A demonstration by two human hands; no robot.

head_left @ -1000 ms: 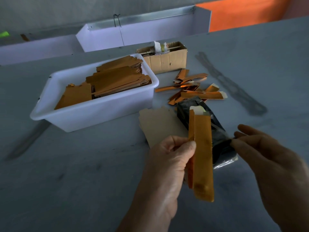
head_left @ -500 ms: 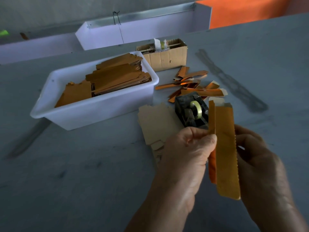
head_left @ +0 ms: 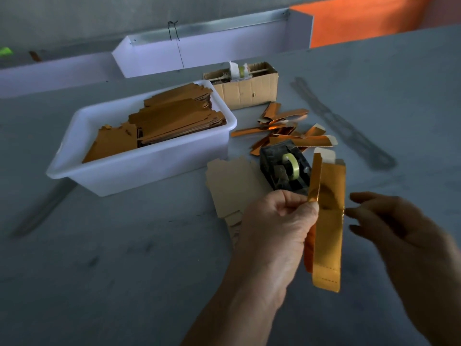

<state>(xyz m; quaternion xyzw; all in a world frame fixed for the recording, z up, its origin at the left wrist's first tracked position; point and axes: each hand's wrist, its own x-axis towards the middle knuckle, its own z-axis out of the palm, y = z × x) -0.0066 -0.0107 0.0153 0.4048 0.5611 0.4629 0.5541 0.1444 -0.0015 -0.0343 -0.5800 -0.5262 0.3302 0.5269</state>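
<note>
I log: left hand pinches the gold carton sleeve upright, 6 o'clock of the tape dispenser. Right hand spread at its 3 o'clock. Risk: one-edge pinch lets the sleeve twist or crease.

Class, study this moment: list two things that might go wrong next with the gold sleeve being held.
1. Only the left hand pinches the gold sleeve, at one edge, while the right hand is open beside it; the sleeve might twist or slip.
2. The tape dispenser sits just behind the sleeve's top; a careless move may snag it there.
</note>
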